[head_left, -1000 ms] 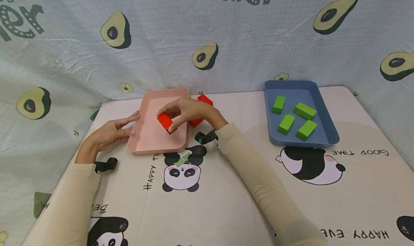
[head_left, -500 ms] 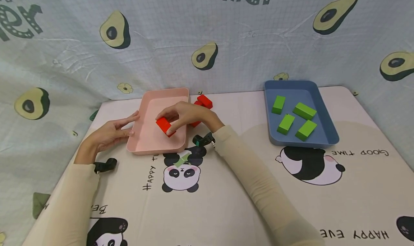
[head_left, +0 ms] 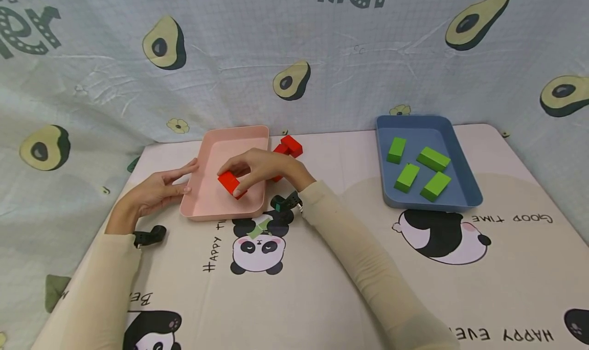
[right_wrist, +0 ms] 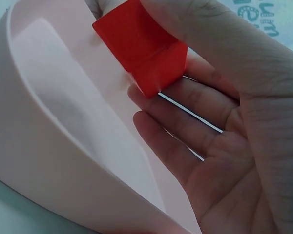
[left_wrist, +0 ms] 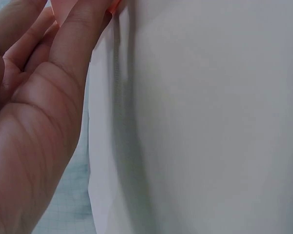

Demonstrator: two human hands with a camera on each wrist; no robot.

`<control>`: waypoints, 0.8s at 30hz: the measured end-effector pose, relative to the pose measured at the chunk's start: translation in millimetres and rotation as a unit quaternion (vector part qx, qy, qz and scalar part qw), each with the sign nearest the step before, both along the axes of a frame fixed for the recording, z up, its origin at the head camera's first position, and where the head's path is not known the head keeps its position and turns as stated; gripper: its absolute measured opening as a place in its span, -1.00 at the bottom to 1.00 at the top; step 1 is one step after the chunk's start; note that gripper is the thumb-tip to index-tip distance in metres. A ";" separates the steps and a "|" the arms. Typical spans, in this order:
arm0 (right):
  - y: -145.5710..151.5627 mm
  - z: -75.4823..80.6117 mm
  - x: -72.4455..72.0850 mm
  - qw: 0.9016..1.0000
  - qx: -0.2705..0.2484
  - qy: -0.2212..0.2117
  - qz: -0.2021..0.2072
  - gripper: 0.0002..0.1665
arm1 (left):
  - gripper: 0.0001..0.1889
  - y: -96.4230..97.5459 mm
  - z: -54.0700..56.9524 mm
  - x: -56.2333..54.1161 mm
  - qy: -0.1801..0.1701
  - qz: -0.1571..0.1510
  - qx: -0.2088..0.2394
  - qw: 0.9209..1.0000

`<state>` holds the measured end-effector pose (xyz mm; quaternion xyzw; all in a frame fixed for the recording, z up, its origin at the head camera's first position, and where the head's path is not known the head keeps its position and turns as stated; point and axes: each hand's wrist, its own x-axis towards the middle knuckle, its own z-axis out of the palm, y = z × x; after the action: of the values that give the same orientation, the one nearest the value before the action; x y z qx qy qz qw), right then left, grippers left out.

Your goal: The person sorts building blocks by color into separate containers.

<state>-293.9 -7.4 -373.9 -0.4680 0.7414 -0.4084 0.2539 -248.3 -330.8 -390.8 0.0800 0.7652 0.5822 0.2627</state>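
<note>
My right hand [head_left: 259, 165] pinches a red rectangular block [head_left: 228, 183] between thumb and fingers over the pink tray [head_left: 204, 204]. Seen from the right wrist, the red block [right_wrist: 146, 46] sits between thumb and fingertips, tilted, just inside the tray wall [right_wrist: 53, 151]. At the tray's left rim, my left hand [head_left: 158, 189] touches the edge with its fingers extended. The left wrist view shows that hand [left_wrist: 44, 107] with its fingertips at the top of the frame, where a bit of the tray shows. More red blocks [head_left: 292, 145] lie right of the tray, partly hidden by my right hand.
A blue tray [head_left: 414, 130] stands at the back right and holds several green blocks [head_left: 407, 177]. A patterned cloth [head_left: 331, 278] with panda prints covers the table. Behind the table hangs an avocado-print curtain [head_left: 230, 79].
My right hand has moved a little toward me and left with the red block, uncovering more of the red blocks beside the tray. The left hand stays at the rim.
</note>
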 end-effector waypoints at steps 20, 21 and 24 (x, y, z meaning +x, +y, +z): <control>-5.0 -2.5 0.3 1.000 0.007 0.029 0.006 -0.24 | -0.26 0.4 -0.6 0.6 -0.001 -0.002 0.013 1.000; -5.0 -2.6 0.0 1.000 0.007 0.029 0.008 -0.23 | -0.26 0.2 -0.7 0.5 -0.001 -0.003 0.014 1.000; -4.1 -1.8 -0.9 1.000 0.002 0.024 0.009 -0.22 | -0.26 0.3 -1.1 0.3 -0.001 -0.004 0.017 1.000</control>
<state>-294.8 -11.5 -375.7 -0.4837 0.7440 -0.3933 0.2403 -248.0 -330.5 -391.9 0.0866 0.7547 0.5940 0.2649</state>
